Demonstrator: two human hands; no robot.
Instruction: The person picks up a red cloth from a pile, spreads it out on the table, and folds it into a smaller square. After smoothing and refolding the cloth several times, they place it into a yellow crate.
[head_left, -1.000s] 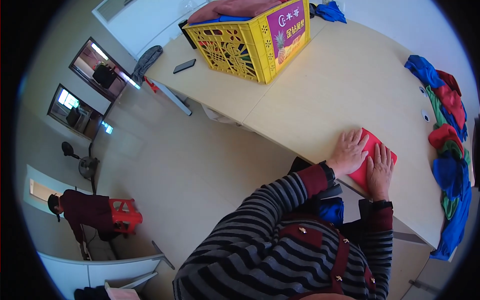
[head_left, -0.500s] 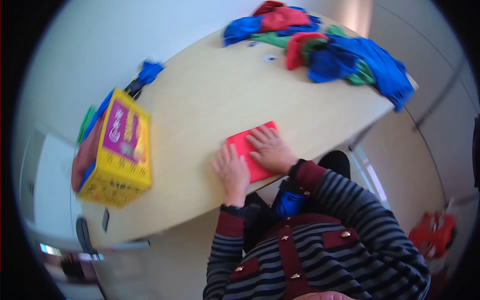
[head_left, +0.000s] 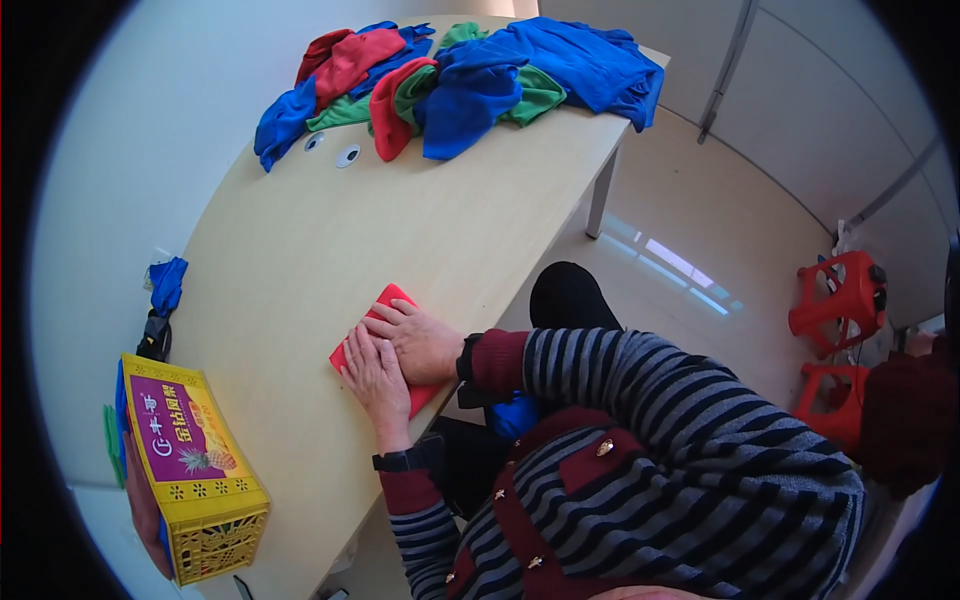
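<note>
A flat, folded red cloth (head_left: 424, 397) lies at the near edge of the table, half covered by my two hands. My left hand (head_left: 376, 383) rests flat on its left part, fingers stretched out. Just beside it, my right hand (head_left: 421, 346) also lies flat on the cloth, with its fingers extended and touching or nearly touching the left hand. Neither hand grips the cloth; both press on its upper face. The layer under my palms is hidden.
Heaped blue (head_left: 480, 95), red and green cloths lie along the far table end, near two googly-eye discs (head_left: 347, 156). A yellow crate (head_left: 195, 430) filled with folded cloths stands at the left. Red stools (head_left: 840, 300) stand on the floor at right.
My view has swung to the right. My hands have come closer together on the red cloth, the left one now beside the right one's fingers.
</note>
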